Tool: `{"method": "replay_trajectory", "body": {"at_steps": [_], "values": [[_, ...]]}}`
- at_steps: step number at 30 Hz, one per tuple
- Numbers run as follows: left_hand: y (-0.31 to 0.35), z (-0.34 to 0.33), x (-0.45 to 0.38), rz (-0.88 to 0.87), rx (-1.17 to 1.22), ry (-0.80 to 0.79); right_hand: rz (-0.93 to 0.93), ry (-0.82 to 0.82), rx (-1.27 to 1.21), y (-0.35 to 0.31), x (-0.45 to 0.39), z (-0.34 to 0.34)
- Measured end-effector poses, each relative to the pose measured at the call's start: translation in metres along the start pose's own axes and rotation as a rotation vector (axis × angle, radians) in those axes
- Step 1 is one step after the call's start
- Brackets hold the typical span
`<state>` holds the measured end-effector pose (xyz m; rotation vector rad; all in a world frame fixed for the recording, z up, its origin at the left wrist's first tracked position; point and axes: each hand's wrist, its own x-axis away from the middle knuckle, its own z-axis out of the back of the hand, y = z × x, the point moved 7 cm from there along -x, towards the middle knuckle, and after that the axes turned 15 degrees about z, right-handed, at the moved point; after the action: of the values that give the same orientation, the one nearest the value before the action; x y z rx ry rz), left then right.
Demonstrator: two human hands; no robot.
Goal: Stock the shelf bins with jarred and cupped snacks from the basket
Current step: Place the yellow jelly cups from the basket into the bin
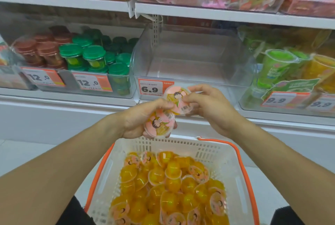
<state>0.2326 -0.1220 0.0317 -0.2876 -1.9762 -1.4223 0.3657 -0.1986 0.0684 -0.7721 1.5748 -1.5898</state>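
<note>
Above a white basket heaped with yellow jelly cups, one cup is gripped by the left hand and another cup is pinched by the right hand, before a clear shelf bin.

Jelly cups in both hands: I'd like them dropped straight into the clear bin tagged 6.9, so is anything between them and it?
Nothing visible. The left hand and right hand hold jelly cups just below the bin's front wall. The bin is open-topped and looks empty; the cups only need lifting over that wall.
</note>
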Motion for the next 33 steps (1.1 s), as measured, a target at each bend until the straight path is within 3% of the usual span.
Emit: {"method": "replay_trajectory", "body": {"at_steps": [3, 8, 15, 18, 26, 33], "values": [[0.006, 0.005, 0.000, -0.015, -0.028, -0.011, -0.061, -0.201, 0.037, -0.005, -0.006, -0.006], [0.017, 0.025, -0.011, -0.089, 0.031, 0.068, -0.007, -0.293, 0.110, -0.011, -0.016, -0.006], [0.029, 0.033, -0.017, -0.168, 0.228, 0.122, 0.167, 0.006, 0.056, -0.023, -0.043, -0.007], [0.030, 0.040, -0.020, -0.146, 0.292, 0.132, 0.205, 0.104, 0.149, -0.038, -0.080, 0.002], [0.037, 0.051, -0.018, -0.195, 0.394, 0.121, -0.225, 0.053, 0.386, 0.047, -0.216, -0.021], [0.038, 0.058, -0.020, -0.155, 0.423, 0.045, -0.164, 0.048, 0.347, 0.053, -0.265, -0.054]]}}
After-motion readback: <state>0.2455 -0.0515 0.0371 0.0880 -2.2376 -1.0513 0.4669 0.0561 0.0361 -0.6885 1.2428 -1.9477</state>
